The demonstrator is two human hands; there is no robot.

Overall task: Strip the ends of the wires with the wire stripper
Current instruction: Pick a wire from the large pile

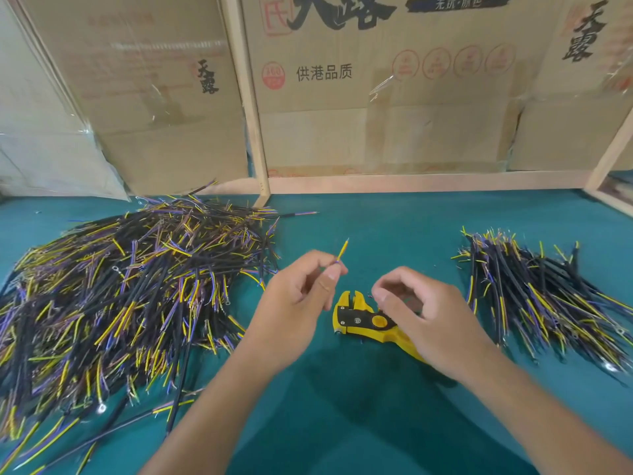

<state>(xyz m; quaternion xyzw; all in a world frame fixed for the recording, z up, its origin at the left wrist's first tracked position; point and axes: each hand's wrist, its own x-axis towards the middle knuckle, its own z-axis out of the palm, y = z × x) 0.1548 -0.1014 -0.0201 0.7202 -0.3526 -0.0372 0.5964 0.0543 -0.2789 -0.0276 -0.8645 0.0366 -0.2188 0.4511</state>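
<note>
A large heap of black-sheathed wires with yellow and purple cores (123, 296) lies on the left of the teal felt-covered table (376, 228), and a smaller pile of the same black-sheathed wires (544, 296) lies on the right. Between them, near the front, rests the yellow and black plastic wire stripper (363, 320). Behind everything, printed brown cardboard panels in a pale wooden frame (376, 108) stand along the table's back edge.
</note>
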